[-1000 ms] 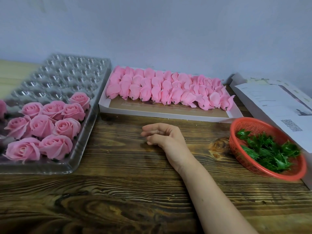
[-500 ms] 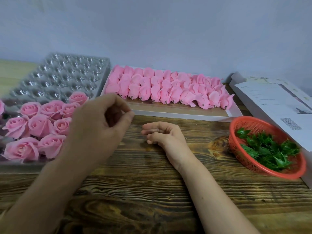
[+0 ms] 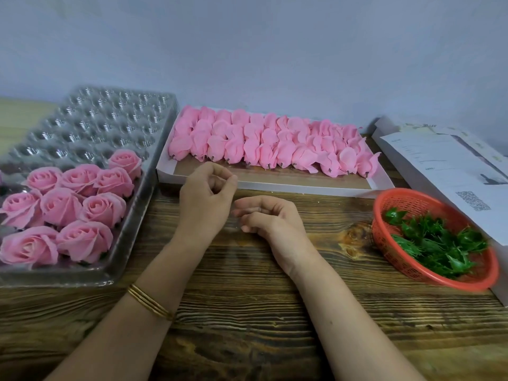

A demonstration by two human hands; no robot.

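Movement brings our left hand [image 3: 206, 196] in to mid-frame, fingers curled on nothing, just below the pink buds [image 3: 247, 147] in their upper-centre box [image 3: 302, 187], so we judge a pick next; our right hand [image 3: 270, 218] rests loosely curled.

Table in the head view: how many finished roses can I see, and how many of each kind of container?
Open pink roses, in full view: 9
Clear plastic tray holding them: 1
White box of folded pink buds: 1
Red basket of green leaves: 1
Total: 12
The buds and leaves are too crowded to count.
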